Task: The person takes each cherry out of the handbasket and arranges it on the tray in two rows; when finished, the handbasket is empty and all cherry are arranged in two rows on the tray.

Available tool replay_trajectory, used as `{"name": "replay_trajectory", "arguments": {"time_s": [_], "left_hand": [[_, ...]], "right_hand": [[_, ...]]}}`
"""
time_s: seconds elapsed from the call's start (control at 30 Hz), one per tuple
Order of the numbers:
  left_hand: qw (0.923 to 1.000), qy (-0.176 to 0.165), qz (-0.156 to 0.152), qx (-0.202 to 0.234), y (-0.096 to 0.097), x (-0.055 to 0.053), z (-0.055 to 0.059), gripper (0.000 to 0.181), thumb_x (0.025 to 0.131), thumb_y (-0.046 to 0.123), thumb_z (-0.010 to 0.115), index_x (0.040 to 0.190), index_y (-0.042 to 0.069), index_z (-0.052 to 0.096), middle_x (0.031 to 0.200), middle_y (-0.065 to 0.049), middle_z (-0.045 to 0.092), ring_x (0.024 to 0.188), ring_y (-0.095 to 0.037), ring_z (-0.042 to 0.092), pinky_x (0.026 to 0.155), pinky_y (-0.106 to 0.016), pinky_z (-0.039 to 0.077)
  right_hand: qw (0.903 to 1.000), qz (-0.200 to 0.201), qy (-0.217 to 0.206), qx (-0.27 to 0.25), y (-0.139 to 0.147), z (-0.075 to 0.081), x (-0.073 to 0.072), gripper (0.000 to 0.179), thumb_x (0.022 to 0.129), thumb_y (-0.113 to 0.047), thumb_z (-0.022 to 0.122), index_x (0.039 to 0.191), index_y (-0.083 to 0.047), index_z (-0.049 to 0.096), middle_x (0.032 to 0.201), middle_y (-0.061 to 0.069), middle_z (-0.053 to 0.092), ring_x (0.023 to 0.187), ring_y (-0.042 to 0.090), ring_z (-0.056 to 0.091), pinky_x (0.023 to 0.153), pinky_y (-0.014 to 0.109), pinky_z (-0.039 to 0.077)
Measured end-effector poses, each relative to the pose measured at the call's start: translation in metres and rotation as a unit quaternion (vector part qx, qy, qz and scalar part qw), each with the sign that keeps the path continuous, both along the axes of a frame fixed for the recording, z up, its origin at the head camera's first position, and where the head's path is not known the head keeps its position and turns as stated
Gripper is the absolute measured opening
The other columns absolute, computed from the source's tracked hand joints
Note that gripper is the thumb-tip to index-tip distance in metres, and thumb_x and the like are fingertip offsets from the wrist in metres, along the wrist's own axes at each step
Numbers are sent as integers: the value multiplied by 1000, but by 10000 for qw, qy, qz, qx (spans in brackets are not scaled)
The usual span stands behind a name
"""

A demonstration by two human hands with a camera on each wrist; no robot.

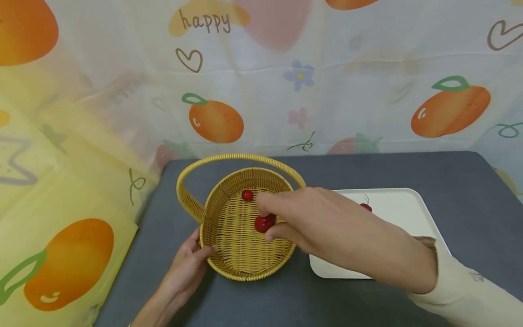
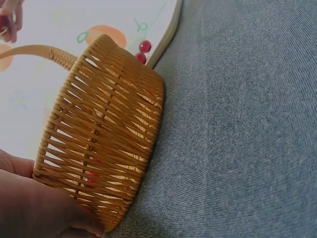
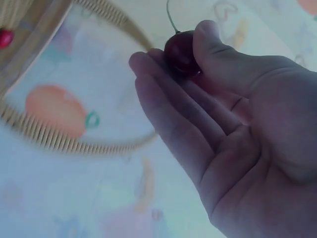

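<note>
A round yellow wicker basket (image 1: 246, 277) with an arched handle stands on the dark table. My left hand (image 1: 189, 268) grips its left rim, thumb over the edge and fingers outside against the wall. Over the basket's opening, my right hand (image 1: 327, 227) pinches a dark red cherry (image 1: 264, 224) between thumb and fingertips. The right wrist view shows this cherry (image 3: 180, 53) with its thin green stem pointing up. One smaller-looking red cherry (image 1: 247, 195) lies on the basket floor towards the back.
A white rectangular tray (image 1: 396, 197) lies right of the basket, partly covered by my right forearm. A cherry (image 1: 366, 207) with a stem shows on it; the left wrist view shows two cherries (image 2: 145, 46) there. Behind the table (image 1: 139, 272) hangs a fruit-patterned cloth (image 1: 261, 91).
</note>
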State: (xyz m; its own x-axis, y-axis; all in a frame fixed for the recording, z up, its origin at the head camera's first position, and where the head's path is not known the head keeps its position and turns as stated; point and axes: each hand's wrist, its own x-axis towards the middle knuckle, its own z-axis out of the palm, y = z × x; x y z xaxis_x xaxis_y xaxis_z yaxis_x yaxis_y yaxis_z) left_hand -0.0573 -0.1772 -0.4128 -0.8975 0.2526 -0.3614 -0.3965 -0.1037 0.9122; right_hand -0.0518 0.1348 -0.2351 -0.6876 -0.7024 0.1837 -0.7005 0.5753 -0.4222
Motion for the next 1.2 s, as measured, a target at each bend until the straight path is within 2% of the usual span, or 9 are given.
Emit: {"name": "replay_trajectory", "arguments": {"time_s": [0.07, 0.2, 0.37, 0.57, 0.67, 0.83, 0.9, 1.03, 1.2], "left_hand": [[10000, -37, 9, -3, 0, 0, -1, 82, 102, -4, 51, 170, 7, 6, 174, -9, 17, 157, -22, 19, 124, -35, 26], [10000, -5, 33, -28, 1, 0, -2, 83, 102, -4, 51, 170, 7, 6, 174, -9, 17, 157, -21, 20, 122, -30, 29], [10000, 60, 31, -43, -1, 0, -1, 83, 101, -5, 51, 170, 6, 6, 174, -9, 16, 158, -21, 18, 120, -26, 30], [9998, 165, 35, 107, -1, 1, -1, 80, 100, -7, 50, 169, 3, 10, 173, -11, 19, 157, -23, 19, 115, -21, 35], [9997, 170, 11, 148, 0, 1, -1, 81, 100, -8, 50, 169, 3, 9, 173, -11, 18, 158, -23, 18, 114, -20, 36], [9999, 140, -1, 46, 0, -1, 0, 83, 100, -6, 50, 169, 5, 6, 174, -9, 14, 158, -21, 15, 123, -32, 26], [9999, 119, 6, 15, -1, -1, 0, 84, 100, -6, 51, 169, 5, 5, 175, -9, 13, 158, -21, 15, 125, -37, 21], [10000, 97, 18, -2, -1, -1, 0, 84, 100, -6, 51, 169, 5, 6, 175, -9, 13, 158, -21, 15, 125, -38, 21], [10000, 53, -20, 27, 0, -1, 0, 84, 101, -6, 51, 170, 6, 5, 175, -8, 12, 158, -20, 14, 125, -38, 21]], "right_hand": [[9996, -129, 137, -186, 18, 0, 2, 23, 95, -28, 79, 103, -26, 58, 90, -26, 60, 70, -3, 55, 61, 23, 49], [9963, -599, 443, -437, 56, -6, 4, 29, 90, -22, 85, 107, -28, 62, 104, -28, 67, 86, -7, 66, 69, 23, 55], [9851, -1550, 720, -172, 106, -22, 2, 47, 81, -5, 90, 115, -26, 64, 110, -20, 73, 99, 4, 75, 75, 30, 60], [9694, -2232, 1007, 175, 159, -55, -4, 61, 77, -7, 93, 133, -21, 72, 109, -12, 77, 95, 16, 77, 79, 12, 50], [9652, -2461, 813, 333, 175, -71, -6, 57, 78, -8, 92, 132, -17, 75, 108, -7, 78, 93, 21, 77, 75, 19, 55], [9591, -2790, -3, 472, 193, -99, -15, 40, 85, -11, 88, 123, -10, 74, 108, 0, 77, 93, 26, 77, 77, 46, 61], [9581, -2802, -272, 526, 198, -111, -20, 38, 86, -10, 87, 121, -9, 73, 107, 2, 77, 92, 27, 76, 76, 46, 61], [9569, -2772, -446, 749, 204, -132, -28, 38, 82, -8, 90, 115, -6, 72, 102, 2, 74, 90, 26, 72, 74, 44, 59], [9529, -2778, -582, 1069, 206, -146, -35, 39, 78, -9, 93, 108, -6, 70, 95, 0, 69, 86, 21, 66, 70, 43, 56]]}}
